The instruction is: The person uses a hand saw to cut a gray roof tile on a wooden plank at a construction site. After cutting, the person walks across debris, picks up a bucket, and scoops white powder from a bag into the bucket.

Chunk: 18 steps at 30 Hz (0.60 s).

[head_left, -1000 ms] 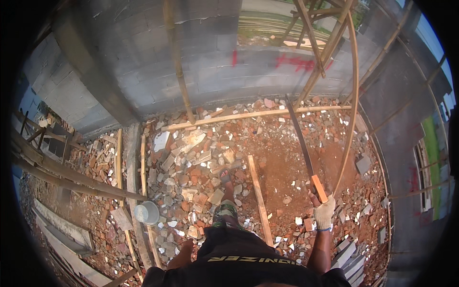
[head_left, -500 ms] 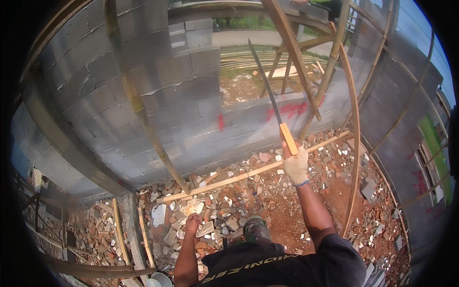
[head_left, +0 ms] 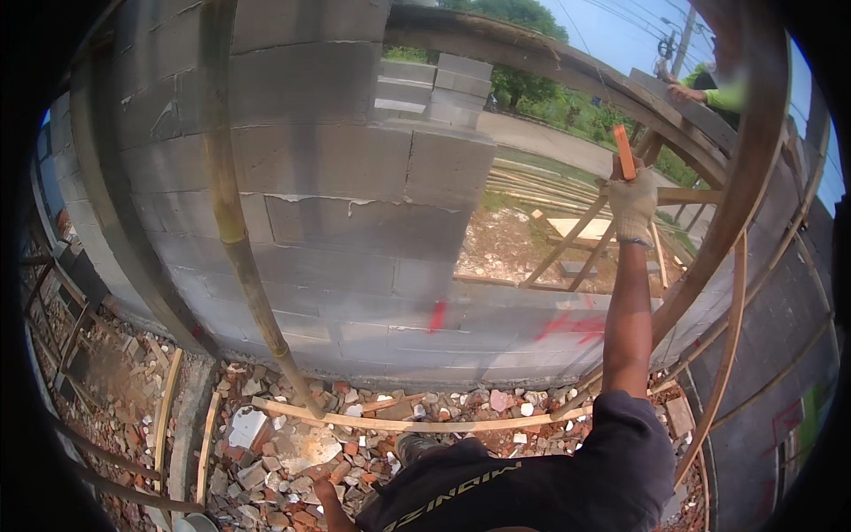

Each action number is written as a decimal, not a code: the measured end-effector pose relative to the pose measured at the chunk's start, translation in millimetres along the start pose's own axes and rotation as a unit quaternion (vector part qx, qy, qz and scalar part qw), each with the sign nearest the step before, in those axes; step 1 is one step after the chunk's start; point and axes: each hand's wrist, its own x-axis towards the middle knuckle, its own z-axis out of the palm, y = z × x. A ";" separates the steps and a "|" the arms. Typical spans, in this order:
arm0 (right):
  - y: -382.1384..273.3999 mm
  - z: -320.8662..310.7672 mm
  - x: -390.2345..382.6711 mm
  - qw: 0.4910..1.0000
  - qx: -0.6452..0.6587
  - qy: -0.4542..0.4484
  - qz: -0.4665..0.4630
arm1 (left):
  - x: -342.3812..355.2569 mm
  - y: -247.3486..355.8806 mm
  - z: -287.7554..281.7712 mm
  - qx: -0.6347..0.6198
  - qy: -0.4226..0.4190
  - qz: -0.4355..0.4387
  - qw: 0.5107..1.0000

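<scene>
My right hand (head_left: 631,208), in a pale knit glove, is raised in front of the wall opening. It is closed around the orange-brown wooden handle (head_left: 625,152) of a long-bladed, saw-like tool. The blade cannot be made out clearly now. Beyond the hand, a wooden beam (head_left: 576,75) slants across the top of the opening in the grey block wall (head_left: 337,239). My bare left hand (head_left: 328,492) hangs low over the rubble, at the lower edge. Its fingers are too foreshortened to read, and nothing shows in it.
Bamboo poles (head_left: 232,222) and a thick timber (head_left: 745,168) stand close in front of me. A long wooden strip (head_left: 425,424) lies over broken rubble (head_left: 310,443). Another person's hand (head_left: 687,91) is at the beam, upper right. A bucket (head_left: 195,523) stands lower left.
My right hand has risen with the wooden-handled tool, from above the rubble up to the opening. The view has shifted closer to the wall and upward. The other person now shows more.
</scene>
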 end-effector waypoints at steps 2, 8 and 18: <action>15.7 46.1 61.2 0.997 -0.081 -0.014 0.004 | -21.0 -36.6 39.1 0.024 -0.075 -0.067 0.995; 27.1 143.8 227.9 0.975 -0.188 0.010 -0.116 | -105.9 -53.3 82.8 0.001 0.000 -0.132 0.991; -1.2 202.0 332.8 0.930 -0.329 -0.128 -0.099 | -162.4 -45.6 64.0 -0.053 0.093 -0.211 0.972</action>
